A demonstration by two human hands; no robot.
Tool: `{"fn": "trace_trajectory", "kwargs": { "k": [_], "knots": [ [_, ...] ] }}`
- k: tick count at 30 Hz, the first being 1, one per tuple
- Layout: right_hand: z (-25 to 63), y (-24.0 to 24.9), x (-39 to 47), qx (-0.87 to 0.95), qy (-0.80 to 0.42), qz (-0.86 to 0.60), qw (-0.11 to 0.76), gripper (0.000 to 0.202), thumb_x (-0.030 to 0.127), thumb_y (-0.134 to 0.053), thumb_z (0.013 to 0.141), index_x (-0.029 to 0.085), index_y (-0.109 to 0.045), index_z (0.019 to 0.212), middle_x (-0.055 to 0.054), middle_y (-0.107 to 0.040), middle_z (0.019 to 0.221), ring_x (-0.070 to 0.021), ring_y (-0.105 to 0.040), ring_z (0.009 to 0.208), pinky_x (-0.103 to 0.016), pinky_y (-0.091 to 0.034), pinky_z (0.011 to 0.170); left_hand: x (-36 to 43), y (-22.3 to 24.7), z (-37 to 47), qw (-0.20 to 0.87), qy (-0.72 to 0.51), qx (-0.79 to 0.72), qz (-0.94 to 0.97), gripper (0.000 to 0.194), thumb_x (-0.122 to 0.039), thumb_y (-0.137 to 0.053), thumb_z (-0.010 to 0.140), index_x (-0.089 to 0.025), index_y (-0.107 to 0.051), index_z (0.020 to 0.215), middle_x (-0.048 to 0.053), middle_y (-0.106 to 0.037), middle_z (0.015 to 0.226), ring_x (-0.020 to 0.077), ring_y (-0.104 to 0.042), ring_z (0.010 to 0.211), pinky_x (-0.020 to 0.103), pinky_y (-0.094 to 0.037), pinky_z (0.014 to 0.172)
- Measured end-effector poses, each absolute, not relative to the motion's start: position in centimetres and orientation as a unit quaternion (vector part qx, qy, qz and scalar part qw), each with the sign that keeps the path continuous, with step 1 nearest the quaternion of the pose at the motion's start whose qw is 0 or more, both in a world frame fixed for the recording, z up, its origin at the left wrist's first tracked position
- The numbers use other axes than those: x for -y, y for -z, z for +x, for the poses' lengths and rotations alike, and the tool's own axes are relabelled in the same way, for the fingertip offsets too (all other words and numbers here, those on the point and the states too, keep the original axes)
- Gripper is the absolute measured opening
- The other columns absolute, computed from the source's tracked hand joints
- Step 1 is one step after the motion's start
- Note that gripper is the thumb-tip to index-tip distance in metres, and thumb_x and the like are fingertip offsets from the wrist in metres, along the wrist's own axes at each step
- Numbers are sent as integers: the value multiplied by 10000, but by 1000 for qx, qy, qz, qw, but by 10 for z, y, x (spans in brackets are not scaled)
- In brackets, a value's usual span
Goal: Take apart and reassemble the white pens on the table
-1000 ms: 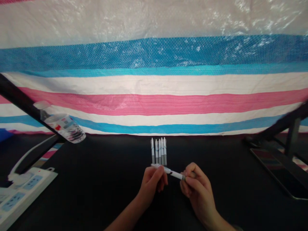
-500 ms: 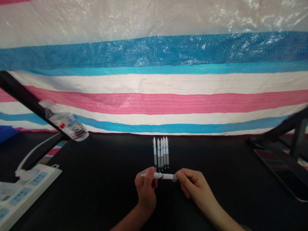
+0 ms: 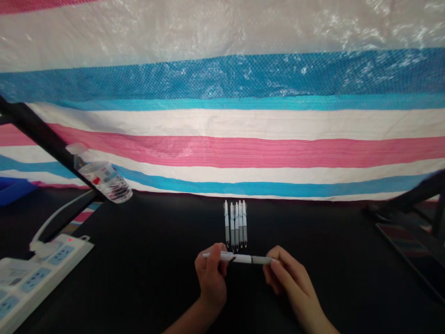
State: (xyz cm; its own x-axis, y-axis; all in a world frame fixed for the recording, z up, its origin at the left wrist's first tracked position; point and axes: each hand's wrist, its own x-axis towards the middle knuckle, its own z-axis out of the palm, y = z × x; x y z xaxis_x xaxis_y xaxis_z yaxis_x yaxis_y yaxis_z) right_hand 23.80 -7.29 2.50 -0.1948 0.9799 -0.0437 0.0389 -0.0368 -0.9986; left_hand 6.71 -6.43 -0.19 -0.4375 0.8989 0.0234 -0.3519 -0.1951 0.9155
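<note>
A white pen with a grey grip (image 3: 243, 259) lies level between my two hands, above the black table (image 3: 156, 241). My left hand (image 3: 212, 271) is closed around its white end, thumb on top. At the grey end, my right hand (image 3: 287, 271) pinches the tip between thumb and fingers. Just beyond the hands, several similar white and grey pens (image 3: 237, 225) lie side by side in a row, their grey ends toward me. The leftmost one sits slightly apart from the others.
A white power strip (image 3: 45, 278) with a plugged-in cable is at the left. Behind it are a clear bottle (image 3: 107, 181), a black frame bar (image 3: 41, 134) and a blue tray (image 3: 15, 190). A dark phone-like slab (image 3: 413, 260) lies at the right. Striped sheeting (image 3: 222, 153) hangs behind.
My right hand has slid rightward along the held pen to its tip, uncovering the grey grip. My left hand keeps its hold. The view has shifted slightly.
</note>
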Motion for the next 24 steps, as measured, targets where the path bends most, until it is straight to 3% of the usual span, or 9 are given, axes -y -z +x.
{"fn": "trace_trajectory", "kwargs": {
  "k": [2, 5, 9, 13, 16, 20, 24],
  "knots": [
    [240, -25, 73, 549, -556, -457, 424, 513, 634, -519, 920, 173, -621, 718, -6, -558, 609, -103, -434, 491, -227, -305, 462, 64, 1, 67, 436, -711, -458, 308, 556, -478, -593, 861, -218, -410, 404, -58, -321, 409, 106, -302, 419, 258, -283, 446],
    [241, -26, 73, 543, -566, -475, 399, 603, 648, -440, 951, 178, -572, 596, 7, -489, 499, -94, -384, 436, -228, -262, 431, 65, 0, 67, 435, -711, -457, 310, 545, -458, -602, 857, -215, -418, 406, -57, -324, 410, 104, -304, 418, 254, -287, 440],
    [241, -28, 74, 527, -569, -465, 427, 462, 629, -589, 884, 181, -608, 772, 9, -562, 614, -87, -416, 468, -212, -277, 441, 64, 0, 68, 432, -717, -455, 304, 537, -423, -590, 869, -215, -419, 404, -55, -330, 399, 109, -318, 420, 252, -311, 446],
    [241, -29, 74, 529, -578, -470, 407, 540, 623, -497, 941, 170, -579, 659, 13, -522, 534, -77, -398, 424, -213, -256, 424, 63, 1, 68, 433, -716, -456, 303, 535, -433, -591, 866, -215, -433, 403, -50, -347, 393, 113, -333, 418, 257, -316, 444],
    [241, -30, 74, 513, -579, -460, 436, 430, 597, -613, 886, 173, -608, 809, 13, -574, 636, -73, -424, 455, -201, -259, 433, 62, 2, 68, 436, -713, -460, 298, 544, -437, -601, 860, -215, -429, 394, -50, -347, 393, 112, -340, 424, 259, -324, 457],
    [242, -33, 73, 523, -595, -454, 407, 525, 619, -503, 941, 162, -578, 692, 11, -542, 577, -63, -398, 424, -205, -257, 428, 61, 1, 67, 442, -713, -465, 283, 533, -450, -627, 834, -216, -436, 395, -55, -346, 393, 109, -330, 417, 260, -306, 445],
    [243, -33, 71, 510, -597, -459, 416, 455, 613, -583, 899, 167, -600, 814, -1, -600, 678, -61, -428, 441, -197, -249, 422, 61, 0, 67, 446, -713, -466, 275, 534, -452, -636, 828, -217, -435, 393, -57, -346, 392, 108, -326, 416, 261, -299, 441]
  ]
}}
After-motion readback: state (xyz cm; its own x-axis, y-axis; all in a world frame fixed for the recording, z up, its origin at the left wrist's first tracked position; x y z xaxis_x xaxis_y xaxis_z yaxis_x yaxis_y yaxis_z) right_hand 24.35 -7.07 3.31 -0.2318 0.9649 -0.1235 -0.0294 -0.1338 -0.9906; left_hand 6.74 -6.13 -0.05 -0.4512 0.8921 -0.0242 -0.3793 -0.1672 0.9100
